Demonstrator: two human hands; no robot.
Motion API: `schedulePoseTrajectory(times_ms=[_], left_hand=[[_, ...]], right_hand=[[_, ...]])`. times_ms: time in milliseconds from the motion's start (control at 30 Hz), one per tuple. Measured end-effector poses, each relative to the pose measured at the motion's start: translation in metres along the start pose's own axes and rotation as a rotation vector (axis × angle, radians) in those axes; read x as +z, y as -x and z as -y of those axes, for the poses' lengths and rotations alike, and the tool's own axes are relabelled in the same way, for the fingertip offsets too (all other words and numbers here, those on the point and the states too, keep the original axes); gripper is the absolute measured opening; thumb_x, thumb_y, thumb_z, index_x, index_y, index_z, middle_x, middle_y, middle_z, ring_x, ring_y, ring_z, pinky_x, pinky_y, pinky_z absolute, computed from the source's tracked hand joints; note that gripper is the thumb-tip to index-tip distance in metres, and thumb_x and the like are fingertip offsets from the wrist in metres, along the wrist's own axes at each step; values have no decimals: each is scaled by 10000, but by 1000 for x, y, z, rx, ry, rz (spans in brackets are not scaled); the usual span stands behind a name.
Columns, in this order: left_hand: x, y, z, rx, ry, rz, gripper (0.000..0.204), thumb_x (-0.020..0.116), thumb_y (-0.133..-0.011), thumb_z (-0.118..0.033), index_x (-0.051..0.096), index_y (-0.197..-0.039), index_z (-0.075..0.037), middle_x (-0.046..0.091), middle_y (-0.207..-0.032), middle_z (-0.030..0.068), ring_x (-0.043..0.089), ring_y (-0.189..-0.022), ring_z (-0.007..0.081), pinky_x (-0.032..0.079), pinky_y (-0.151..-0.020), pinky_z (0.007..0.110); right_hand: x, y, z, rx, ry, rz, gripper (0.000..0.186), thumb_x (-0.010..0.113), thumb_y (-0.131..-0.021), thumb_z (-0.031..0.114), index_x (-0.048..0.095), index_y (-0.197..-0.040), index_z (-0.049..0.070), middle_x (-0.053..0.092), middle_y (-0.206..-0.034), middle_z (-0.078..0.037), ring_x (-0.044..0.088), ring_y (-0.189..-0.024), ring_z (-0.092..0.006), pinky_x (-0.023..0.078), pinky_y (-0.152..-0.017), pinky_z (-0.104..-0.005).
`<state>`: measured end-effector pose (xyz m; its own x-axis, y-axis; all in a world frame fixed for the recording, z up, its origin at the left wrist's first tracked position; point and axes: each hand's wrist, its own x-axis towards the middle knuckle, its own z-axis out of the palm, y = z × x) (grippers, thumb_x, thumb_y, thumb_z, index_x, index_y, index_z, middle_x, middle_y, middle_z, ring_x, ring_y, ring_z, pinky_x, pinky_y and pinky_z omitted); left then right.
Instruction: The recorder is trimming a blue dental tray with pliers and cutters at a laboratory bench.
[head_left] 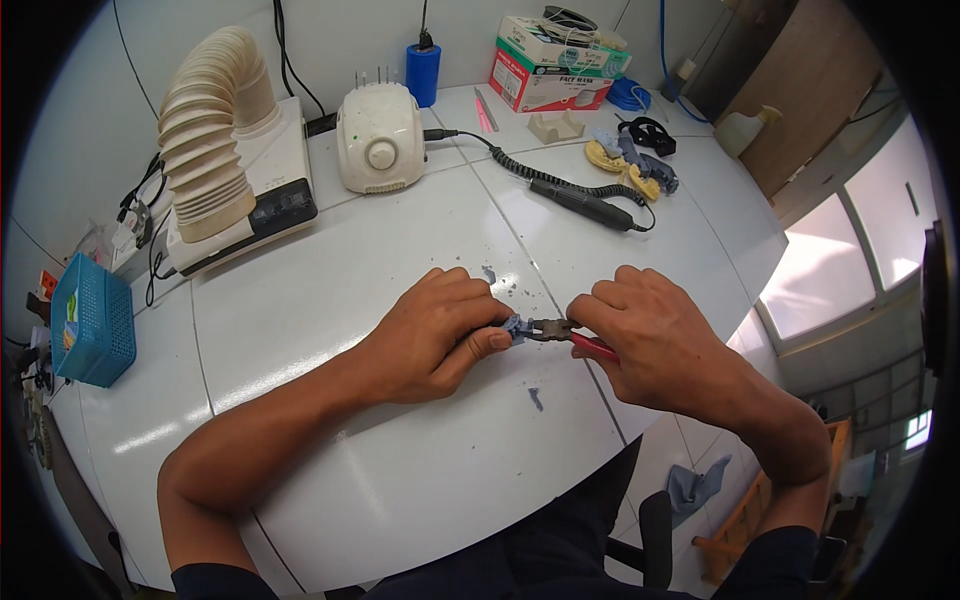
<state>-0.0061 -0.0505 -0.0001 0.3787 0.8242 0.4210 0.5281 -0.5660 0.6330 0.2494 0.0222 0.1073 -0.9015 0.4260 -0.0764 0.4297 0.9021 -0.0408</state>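
Between the fingers and thumb of my left hand [440,335] is a small grey-blue piece [517,327] with an uneven outline; most of it is hidden by the fingers. My right hand [655,340] is wrapped round a pair of pliers [590,345] with red handles. The metal jaws point left and meet the edge of the grey-blue piece. Whether they are fully closed on it is too small to tell. Grey-blue scraps [536,399] and crumbs lie on the white tiled table [400,470] around both hands.
A ribbed-hose machine [210,150] and a white control box [380,140] stand at the back left. The box's coiled cord leads to a black handpiece [580,204]. Cartons [555,75] and yellow and grey-blue pieces [625,165] sit at the back right. A blue basket [105,320] is far left.
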Motion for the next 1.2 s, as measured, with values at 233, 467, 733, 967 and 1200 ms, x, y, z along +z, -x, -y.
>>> schedulePoseTrajectory(times_ms=[233, 467, 733, 967, 1200], left_hand=[[1, 0, -1, 7, -35, -2, 283, 640, -1066, -291, 721, -1125, -27, 591, -875, 76, 508, -842, 266, 398, -810, 405], [1, -1, -3, 14, -86, -9, 319, 660, -1059, -318, 718, -1154, -19, 591, -896, 81, 500, -859, 259, 388, -822, 399], [1, -2, -5, -3, -163, -1, 359, 666, -1053, -355, 711, -1193, -28, 590, -949, 80, 494, -892, 262, 380, -831, 397], [2, -1, -5, -6, -204, -26, 373, 676, -1043, -358, 706, -1218, -30, 595, -981, 79, 501, -918, 261, 383, -840, 396], [2, -2, -7, -24, -231, -26, 382, 697, -1029, -348, 702, -1238, -28, 603, -1000, 76, 505, -935, 258, 384, -846, 394]], right_hand=[[6, 3, -3, -31, 30, -66, 109, 768, -905, 110, 700, -967, 51, 653, -847, -91, 591, -811, -264, 450, -728, -413], [11, 5, -4, -60, 89, -148, 47, 722, -905, 67, 688, -930, 49, 630, -812, -79, 571, -775, -241, 439, -703, -403], [21, 5, -10, -95, 181, -234, 66, 721, -899, 73, 662, -879, 52, 601, -774, -67, 551, -738, -226, 425, -678, -389], [26, 3, -11, -115, 228, -300, 155, 734, -940, 157, 651, -847, 65, 572, -749, -47, 534, -719, -209, 413, -656, -375], [30, 3, -12, -116, 253, -333, 178, 741, -947, 185, 657, -843, 67, 552, -737, -38, 519, -705, -199, 399, -643, -368]])
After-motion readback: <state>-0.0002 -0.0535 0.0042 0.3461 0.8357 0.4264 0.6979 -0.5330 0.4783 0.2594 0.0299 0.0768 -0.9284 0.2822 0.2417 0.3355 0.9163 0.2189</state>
